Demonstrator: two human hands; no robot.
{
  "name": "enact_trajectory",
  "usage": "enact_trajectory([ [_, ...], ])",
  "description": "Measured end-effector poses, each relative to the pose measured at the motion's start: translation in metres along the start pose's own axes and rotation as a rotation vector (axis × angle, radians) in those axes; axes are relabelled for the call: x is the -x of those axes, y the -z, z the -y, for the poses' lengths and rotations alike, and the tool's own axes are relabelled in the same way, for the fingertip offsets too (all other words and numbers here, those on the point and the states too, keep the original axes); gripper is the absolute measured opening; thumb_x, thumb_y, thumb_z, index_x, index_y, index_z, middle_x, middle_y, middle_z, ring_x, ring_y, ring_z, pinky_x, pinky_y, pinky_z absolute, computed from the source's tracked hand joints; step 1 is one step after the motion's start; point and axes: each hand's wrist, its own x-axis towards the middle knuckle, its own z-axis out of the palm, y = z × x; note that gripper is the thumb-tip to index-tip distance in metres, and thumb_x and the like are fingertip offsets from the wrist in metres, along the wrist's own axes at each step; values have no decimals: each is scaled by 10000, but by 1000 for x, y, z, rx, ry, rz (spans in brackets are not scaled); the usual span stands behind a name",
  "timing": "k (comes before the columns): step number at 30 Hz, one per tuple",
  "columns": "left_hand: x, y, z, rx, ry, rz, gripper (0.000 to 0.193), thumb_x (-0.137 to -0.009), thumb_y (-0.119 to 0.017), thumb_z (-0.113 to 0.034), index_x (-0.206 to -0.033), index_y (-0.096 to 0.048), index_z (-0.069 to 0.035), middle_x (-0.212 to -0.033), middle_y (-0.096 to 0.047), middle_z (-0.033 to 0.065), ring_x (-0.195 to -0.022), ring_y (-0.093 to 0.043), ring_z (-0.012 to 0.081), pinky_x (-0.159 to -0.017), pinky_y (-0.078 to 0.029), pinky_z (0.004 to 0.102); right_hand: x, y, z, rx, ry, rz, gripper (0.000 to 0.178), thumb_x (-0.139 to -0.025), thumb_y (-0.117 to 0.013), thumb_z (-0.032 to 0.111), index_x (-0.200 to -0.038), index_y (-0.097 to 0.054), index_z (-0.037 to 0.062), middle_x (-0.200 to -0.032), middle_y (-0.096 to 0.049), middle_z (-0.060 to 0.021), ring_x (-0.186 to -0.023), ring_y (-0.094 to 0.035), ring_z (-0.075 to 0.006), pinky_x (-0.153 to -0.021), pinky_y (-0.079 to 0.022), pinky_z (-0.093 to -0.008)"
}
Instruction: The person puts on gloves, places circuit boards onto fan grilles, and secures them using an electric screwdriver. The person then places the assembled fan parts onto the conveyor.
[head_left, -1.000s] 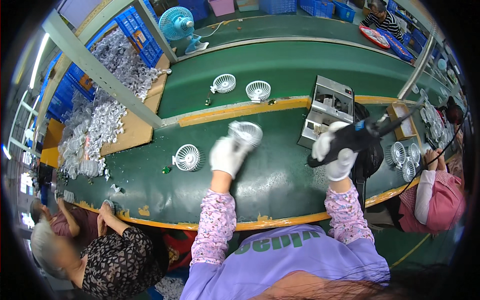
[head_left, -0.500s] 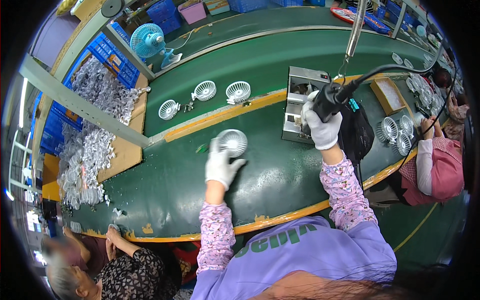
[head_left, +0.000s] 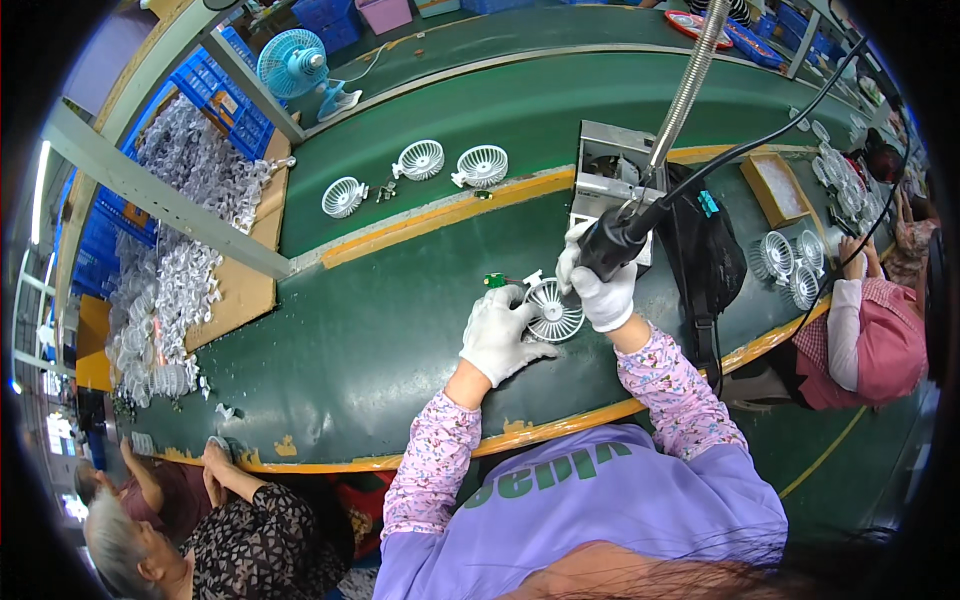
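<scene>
A white round slatted fan shell lies on the green bench, and my gloved left hand grips its left side, thumb and fingers curled at the rim. My gloved right hand is wrapped round a black electric screwdriver, which is tilted with its lower end over the shell; the bit is hidden by my fingers. The tool hangs from a coiled metal spring. A small green circuit board sits beside the shell, just above my left hand.
Behind my right hand stands a metal box-like device, with a black bag beside it. Several white shells stand on the far green belt. Clear plastic parts are heaped at left. Co-workers sit on both sides.
My right hand has brought the screwdriver down and left to the shell. My left hand has moved right with the shell, whose slatted face is now under the tool.
</scene>
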Motion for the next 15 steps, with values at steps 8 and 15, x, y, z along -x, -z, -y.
enact_trajectory([
  [8, -1, -15, 14, -45, -35, 32, 378, -547, -770, -418, -748, -675, -113, -724, -519, 82, -723, -514, 274, -635, -397, 396, -7, 4, -10, 225, -158, 65, 433, -667, -737, 75, -1027, -510, -4, -764, -578, -36, -636, -551, -99, -581, -453, -224],
  [15, 1, -16, 8, -35, 7, 60, 373, -581, -744, -453, -677, -646, -106, -671, -504, 72, -689, -516, 267, -627, -394, 395, -9, -4, 11, 124, -191, -37, 403, -702, -691, 48, -1055, -503, -1, -757, -583, -25, -607, -547, -90, -550, -446, -220],
])
